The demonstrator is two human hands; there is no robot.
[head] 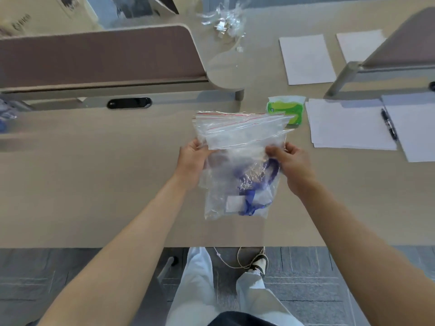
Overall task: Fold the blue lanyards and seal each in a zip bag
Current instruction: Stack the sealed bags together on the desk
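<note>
Both hands gripping zip bag (pixel 237 170) edges

The zip bag (pixel 237 161) is thin clear plastic, glossy and crinkled. Inside it the blue lanyard (pixel 255 184) looks like woven cloth. The table (pixel 94 184) is matt, smooth, pale wood-look. At two o'clock, paper sheets (pixel 348 125) lie matt white beside a glossy green plastic packet (pixel 284 110).

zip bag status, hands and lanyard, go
Left hand and right hand grip zip bag. Blue lanyard inside. Nothing in the way.
</note>
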